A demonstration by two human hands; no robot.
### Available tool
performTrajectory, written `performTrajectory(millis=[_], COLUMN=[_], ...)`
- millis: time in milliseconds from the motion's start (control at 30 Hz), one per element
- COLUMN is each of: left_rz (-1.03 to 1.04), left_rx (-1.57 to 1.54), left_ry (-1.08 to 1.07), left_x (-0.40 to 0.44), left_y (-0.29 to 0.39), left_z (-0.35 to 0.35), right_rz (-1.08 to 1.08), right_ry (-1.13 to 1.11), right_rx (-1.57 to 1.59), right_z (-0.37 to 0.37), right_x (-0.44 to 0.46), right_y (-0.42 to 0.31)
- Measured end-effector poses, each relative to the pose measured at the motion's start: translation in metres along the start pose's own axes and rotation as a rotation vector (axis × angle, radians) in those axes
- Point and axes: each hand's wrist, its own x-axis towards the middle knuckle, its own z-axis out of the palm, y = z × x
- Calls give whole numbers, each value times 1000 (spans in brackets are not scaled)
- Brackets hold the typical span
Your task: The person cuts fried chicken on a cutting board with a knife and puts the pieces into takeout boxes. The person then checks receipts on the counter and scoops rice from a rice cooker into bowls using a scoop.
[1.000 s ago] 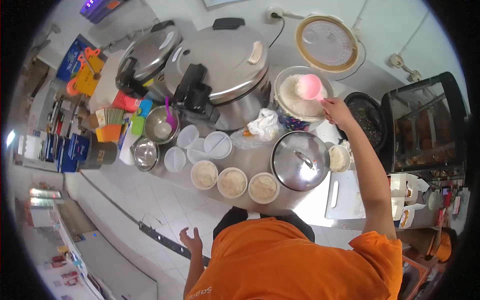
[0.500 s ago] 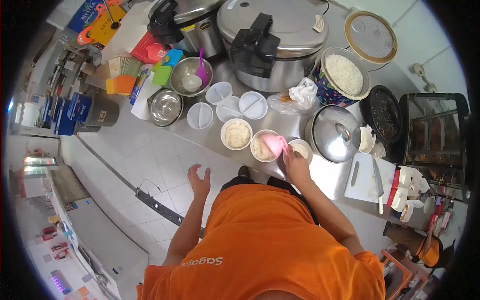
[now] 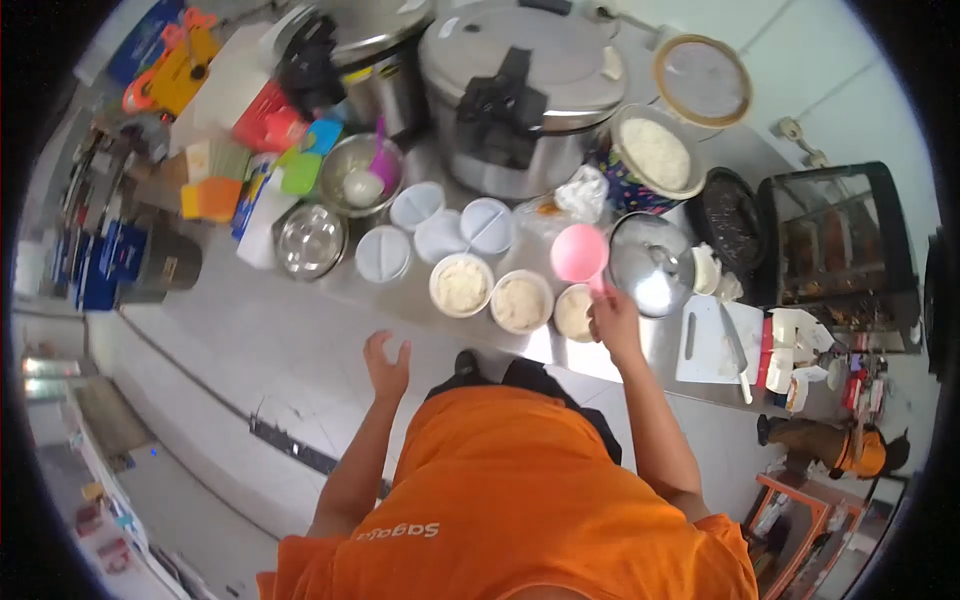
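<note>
My right hand (image 3: 614,322) grips the handle of a pink scoop (image 3: 580,253), its round bowl raised above the counter near the steel lid. Below it stand three white cups in a row, each with rice inside: a left cup (image 3: 461,286), a middle cup (image 3: 522,302) and a right cup (image 3: 573,313), the last partly hidden by my right hand. My left hand (image 3: 387,366) hangs over the floor in front of the counter edge, fingers apart and holding nothing. A patterned tub of rice (image 3: 655,155) stands farther back on the right.
Several divided white containers (image 3: 383,254) sit left of the cups. Behind are a large rice cooker (image 3: 520,100) and steel bowls (image 3: 311,241). To the right lie a domed steel lid (image 3: 652,264) and a knife (image 3: 735,345) on a cutting board (image 3: 697,350). Another person (image 3: 850,450) stands far right.
The pink scoop has risen from the middle cup and moved right and away from me, in my right hand. My left hand stays open. The whole view has shifted slightly.
</note>
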Motion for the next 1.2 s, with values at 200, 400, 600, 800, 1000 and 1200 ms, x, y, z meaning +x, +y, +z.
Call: performTrajectory(millis=[200,400,600,800,1000,1200], left_rz=[-112,-116,-302,-449,-379,-228], left_rx=[29,234,388,468,370,322], left_ry=[-9,20,79,52,69,107], left_x=[-16,-37,-91,-138,-116,-65], left_y=[-14,12,26,9,13,49], left_z=[8,-16,-38,-32,-10,20], right_rz=[-407,-517,-464,-523,-445,-358], right_ry=[445,712,289,69,653,627], right_rx=[31,384,676,717,932,-532], right_z=[-166,-315,-350,-321,-254,-180], right_x=[151,393,380,303,296,293], right_y=[-94,-148,-158,-79,-46,-30])
